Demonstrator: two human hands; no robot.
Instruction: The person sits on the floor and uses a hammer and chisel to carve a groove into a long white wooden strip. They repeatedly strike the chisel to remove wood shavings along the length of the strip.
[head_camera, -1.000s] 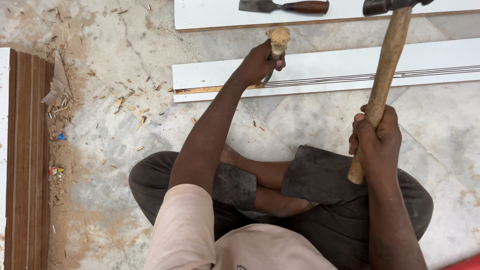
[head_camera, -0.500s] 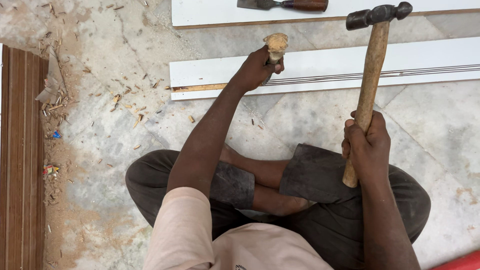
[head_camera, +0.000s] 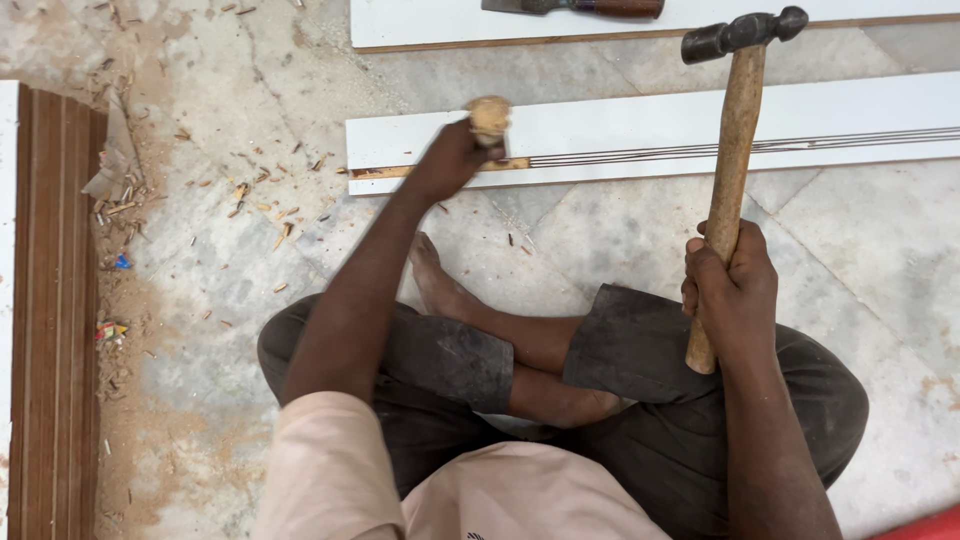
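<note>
left hand (head_camera: 450, 160) grips a chisel (head_camera: 489, 120) (on white board (head_camera: 640, 125)); right hand (head_camera: 730, 285) holds hammer (head_camera: 735, 150) raised.

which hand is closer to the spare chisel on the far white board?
Left. The left hand grips a wooden-handled chisel on the near board, just below-left of the spare chisel. The right hand holds the hammer lower, farther off.

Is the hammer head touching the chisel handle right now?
No, the hammer in the right hand is raised, its head well apart from the chisel held by the left hand.
</note>
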